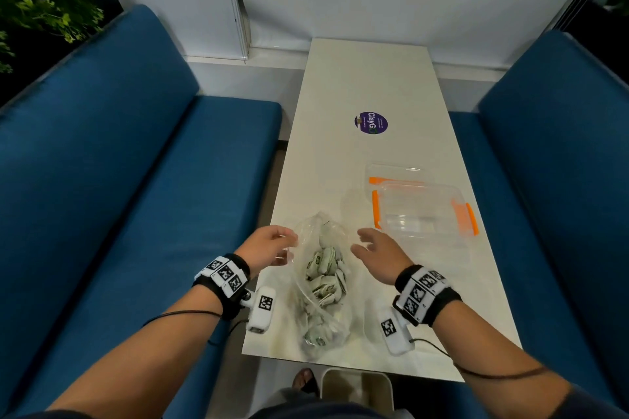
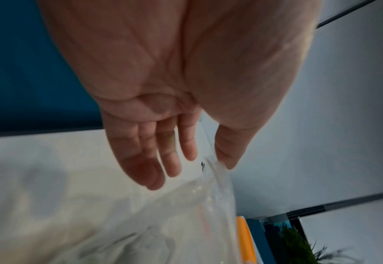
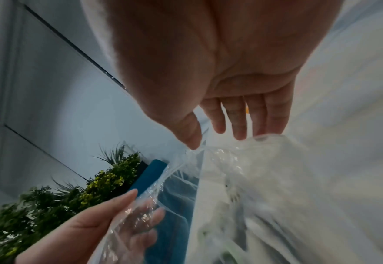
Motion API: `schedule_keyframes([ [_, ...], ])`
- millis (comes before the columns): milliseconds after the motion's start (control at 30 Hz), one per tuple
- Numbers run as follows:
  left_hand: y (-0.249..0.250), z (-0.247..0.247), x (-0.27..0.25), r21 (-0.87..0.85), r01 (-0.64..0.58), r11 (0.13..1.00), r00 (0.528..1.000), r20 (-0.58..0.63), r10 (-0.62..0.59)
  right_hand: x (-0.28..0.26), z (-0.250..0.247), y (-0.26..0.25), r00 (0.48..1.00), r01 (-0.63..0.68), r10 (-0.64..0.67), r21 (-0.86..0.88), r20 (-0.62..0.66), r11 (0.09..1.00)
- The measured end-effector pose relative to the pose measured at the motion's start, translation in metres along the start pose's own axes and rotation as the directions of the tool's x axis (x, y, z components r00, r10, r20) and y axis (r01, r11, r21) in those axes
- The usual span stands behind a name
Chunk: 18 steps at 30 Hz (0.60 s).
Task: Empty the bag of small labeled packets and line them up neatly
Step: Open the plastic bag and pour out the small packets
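- Left hand [image 1: 269, 245]: fingers [image 3: 140, 214] lie loosely straight against the bag's [image 1: 320, 282] left edge; a pinch cannot be confirmed.
- Right hand [image 1: 377, 253]: fingers [image 3: 237, 121] spread, just right of bag.
- Packets [image 1: 325, 277] inside bag, on bench [image 1: 367, 85].
- Clear box [image 1: 422, 211] beyond bag.

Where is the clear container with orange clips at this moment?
In the head view, the clear container sits on the white table, on the right side, just beyond the right hand and right of the plastic bag.
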State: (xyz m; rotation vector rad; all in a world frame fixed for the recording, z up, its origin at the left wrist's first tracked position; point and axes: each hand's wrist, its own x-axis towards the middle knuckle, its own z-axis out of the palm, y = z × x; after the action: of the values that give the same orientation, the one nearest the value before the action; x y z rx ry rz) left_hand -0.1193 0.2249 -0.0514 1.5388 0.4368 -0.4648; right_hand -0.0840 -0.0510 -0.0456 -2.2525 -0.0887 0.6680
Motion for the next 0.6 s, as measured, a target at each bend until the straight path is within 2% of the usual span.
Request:
schedule_keyframes([
  [133, -0.010, -0.005, -0.008, 0.055, 0.049, 0.997, 0.998, 0.035, -0.051, -0.015, 0.009, 0.023, 0.994, -0.093, 0.093, 0.008, -0.055, 0.996],
  [233, -0.010, 0.001, -0.009, -0.045, 0.105, 0.993, 0.989, 0.107, -0.100, -0.010, 0.016, 0.026, 0.989, -0.145, 0.150, 0.185, -0.015, 0.972],
  [333, -0.007, 0.010, -0.006, -0.201, 0.152, 0.968, 0.980, 0.155, -0.122, 0.000, 0.020, 0.018, 0.988, -0.150, 0.149, 0.390, 0.034, 0.909],
  [400, -0.005, 0.014, -0.003, -0.290, 0.196, 0.937, 0.971, 0.188, -0.145, 0.006, 0.021, 0.011, 0.978, -0.207, 0.174, 0.612, 0.114, 0.763],
  [500, -0.006, 0.016, -0.001, -0.427, 0.252, 0.869, 0.961, 0.213, -0.174, 0.012, 0.023, 0.002, 0.949, -0.299, 0.223, 0.850, 0.221, 0.433],
  [533, -0.008, 0.016, 0.001, -0.460, 0.244, 0.854, 0.966, 0.193, -0.172, 0.014, 0.025, 0.002, 0.944, -0.307, 0.234, 0.880, 0.233, 0.361],
  [600, -0.010, 0.014, 0.006, -0.509, 0.211, 0.834, 0.977, 0.135, -0.165, 0.019, 0.027, 0.003, 0.942, -0.303, 0.236, 0.910, 0.240, 0.285],
])
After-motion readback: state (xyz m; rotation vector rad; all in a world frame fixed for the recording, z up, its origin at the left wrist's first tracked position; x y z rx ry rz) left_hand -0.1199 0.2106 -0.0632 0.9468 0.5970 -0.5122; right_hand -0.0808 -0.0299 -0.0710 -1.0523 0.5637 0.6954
